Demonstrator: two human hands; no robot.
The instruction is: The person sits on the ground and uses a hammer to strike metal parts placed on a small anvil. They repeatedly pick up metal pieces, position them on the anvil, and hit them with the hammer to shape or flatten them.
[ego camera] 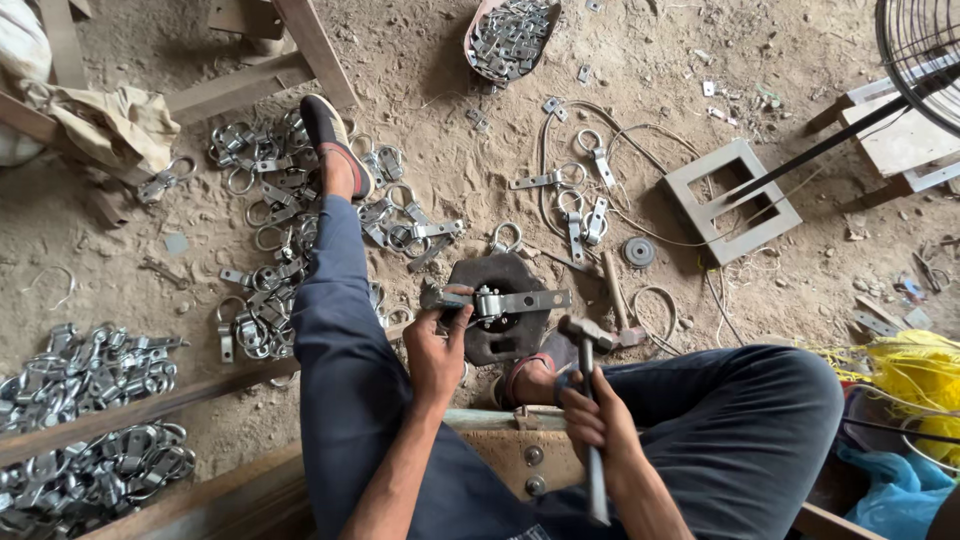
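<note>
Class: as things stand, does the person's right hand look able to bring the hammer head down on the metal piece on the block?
Probably yes: the right hand holds the hammer beside the metal piece, nothing lying between; the left hand grips only its far end.

Everything's looking pretty dusty here — tan dirt floor [430, 120], shiny silver metal hasps [90, 400] glinting in piles, a dark rusty-brown iron block [505, 345]. Trousers [740, 430] are showing slate blue, the shoe [335, 140] black with red trim — plus bright yellow cord [905, 375] glowing nearby.

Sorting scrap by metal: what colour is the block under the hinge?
Dark rusty brown-black block, in the head view.
</note>
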